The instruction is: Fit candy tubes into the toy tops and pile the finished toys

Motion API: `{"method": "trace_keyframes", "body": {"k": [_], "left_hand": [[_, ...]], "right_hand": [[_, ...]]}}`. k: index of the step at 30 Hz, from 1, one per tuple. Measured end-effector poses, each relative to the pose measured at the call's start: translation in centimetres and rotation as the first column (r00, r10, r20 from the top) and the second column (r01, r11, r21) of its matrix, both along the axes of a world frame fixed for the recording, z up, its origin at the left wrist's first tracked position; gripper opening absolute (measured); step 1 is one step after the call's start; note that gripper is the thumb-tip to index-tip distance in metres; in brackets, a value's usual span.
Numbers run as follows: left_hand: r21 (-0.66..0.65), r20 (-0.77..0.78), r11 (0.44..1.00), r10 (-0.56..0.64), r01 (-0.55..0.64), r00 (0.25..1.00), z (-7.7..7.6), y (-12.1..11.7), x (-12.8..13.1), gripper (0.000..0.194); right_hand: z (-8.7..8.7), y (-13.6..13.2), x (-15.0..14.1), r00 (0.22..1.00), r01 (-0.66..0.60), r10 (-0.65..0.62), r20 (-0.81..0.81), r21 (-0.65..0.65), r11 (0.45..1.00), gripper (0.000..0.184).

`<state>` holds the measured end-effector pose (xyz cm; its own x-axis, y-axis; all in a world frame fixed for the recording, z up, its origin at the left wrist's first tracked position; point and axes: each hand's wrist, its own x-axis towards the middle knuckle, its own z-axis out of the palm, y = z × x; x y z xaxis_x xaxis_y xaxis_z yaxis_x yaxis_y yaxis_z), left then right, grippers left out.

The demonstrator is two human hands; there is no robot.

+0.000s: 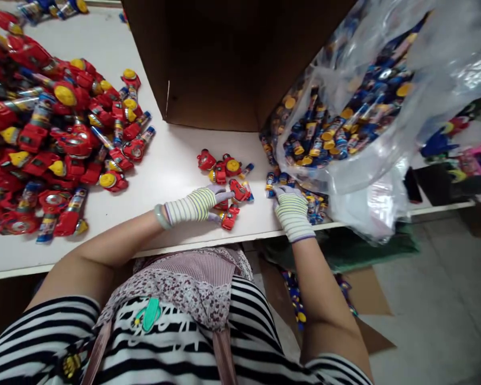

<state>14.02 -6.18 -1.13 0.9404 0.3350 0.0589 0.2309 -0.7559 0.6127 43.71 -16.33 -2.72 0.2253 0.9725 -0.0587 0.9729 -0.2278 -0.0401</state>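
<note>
My left hand (194, 205), in a white and yellow-green striped glove, has its thumb and fingers around a red plastic toy (223, 205), which they partly cover. Beside and beyond its fingertips lie several more red toys (229, 218) with yellow round parts, some with a clear blue-labelled tube (247, 170) attached. My right hand (292, 211), gloved alike, bends its fingers down among small blue and yellow tubes (316, 206) at the table edge. What its fingertips hold, if anything, is hidden. One blue tube (270, 182) stands just left of those fingertips.
A large heap of red toys (70, 141) with tubes covers the left side of the white table (172, 160). An open cardboard box (212, 115) stands ahead. At right, a clear plastic bag (344, 179) spills many tubes. Cardboard (369, 291) and green sheeting lie below.
</note>
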Motion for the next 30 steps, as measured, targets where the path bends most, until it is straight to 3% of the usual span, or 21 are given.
{"method": "trace_keyframes", "body": {"k": [2, 4, 6, 8, 10, 12, 14, 17, 19, 21, 24, 26, 28, 30], "left_hand": [[-0.119, 0.064, 0.988, 0.107, -0.099, 0.992, -1.1, 0.1, -0.2, 0.050], [-0.294, 0.149, 0.934, 0.254, -0.203, 0.956, -1.6, 0.3, -1.5, 0.042], [-0.502, 0.186, 0.823, 0.405, -0.268, 0.895, -1.6, 0.3, -3.2, 0.041], [-0.666, 0.173, 0.685, 0.527, -0.295, 0.832, -1.4, 0.3, -4.3, 0.040], [-0.777, 0.171, 0.561, 0.627, -0.287, 0.760, -1.3, 0.1, -4.9, 0.040], [-0.864, 0.191, 0.455, 0.691, -0.215, 0.697, -1.3, -0.1, -4.9, 0.040], [-0.937, 0.198, 0.334, 0.740, -0.096, 0.642, -1.2, -0.4, -4.4, 0.039], [-0.982, 0.183, 0.170, 0.800, 0.078, 0.572, -0.8, -1.0, -3.3, 0.038], [-0.979, 0.203, 0.159, 0.815, 0.127, 0.543, -0.5, -1.2, -2.8, 0.044], [-0.970, 0.226, 0.236, 0.771, 0.062, 0.595, -0.1, -1.2, -2.8, 0.054], [-0.905, 0.128, 0.385, 0.656, -0.183, 0.744, 0.5, -0.9, -3.7, 0.058], [-0.858, 0.032, 0.426, 0.600, -0.285, 0.799, 1.2, -0.7, -4.5, 0.061], [-0.885, 0.004, 0.392, 0.544, -0.250, 0.839, 1.8, -0.5, -5.1, 0.072], [-0.946, 0.027, 0.297, 0.473, -0.131, 0.881, 2.2, -0.5, -5.3, 0.083]], "right_hand": [[-0.2, 0.6, -0.2, 0.998, 0.028, -0.026, 0.064, -0.031, 0.999, 0.039], [-0.3, 0.7, -0.4, 0.999, 0.033, -0.032, 0.030, -0.012, 0.999, 0.036], [-0.3, 0.4, -0.8, 0.992, -0.002, 0.010, -0.128, 0.066, 0.998, 0.033], [0.1, -0.2, -2.1, 0.904, -0.014, 0.095, -0.416, 0.195, 0.981, 0.030], [0.9, -0.7, -4.2, 0.659, 0.063, 0.168, -0.733, 0.276, 0.959, 0.029], [1.8, -1.0, -6.7, 0.319, 0.158, 0.168, -0.933, 0.227, 0.961, 0.031], [2.4, -0.8, -9.2, 0.030, 0.206, 0.109, -0.994, 0.113, 0.972, 0.033], [2.4, -0.1, -12.1, -0.260, 0.230, 0.036, -0.965, -0.026, 0.973, 0.039], [2.0, 0.2, -13.3, -0.380, 0.231, 0.016, -0.925, -0.078, 0.970, 0.044], [1.7, 0.3, -14.1, -0.429, 0.214, 0.008, -0.903, -0.093, 0.972, 0.046], [1.7, 0.3, -14.8, -0.402, 0.181, 0.010, -0.916, -0.069, 0.981, 0.036], [2.1, 0.3, -15.1, -0.374, 0.161, 0.008, -0.927, -0.057, 0.985, 0.035], [2.7, 0.5, -15.4, -0.364, 0.116, -0.013, -0.931, -0.059, 0.991, 0.037], [3.1, 0.7, -15.5, -0.357, 0.087, -0.005, -0.934, -0.039, 0.995, 0.039]]}}
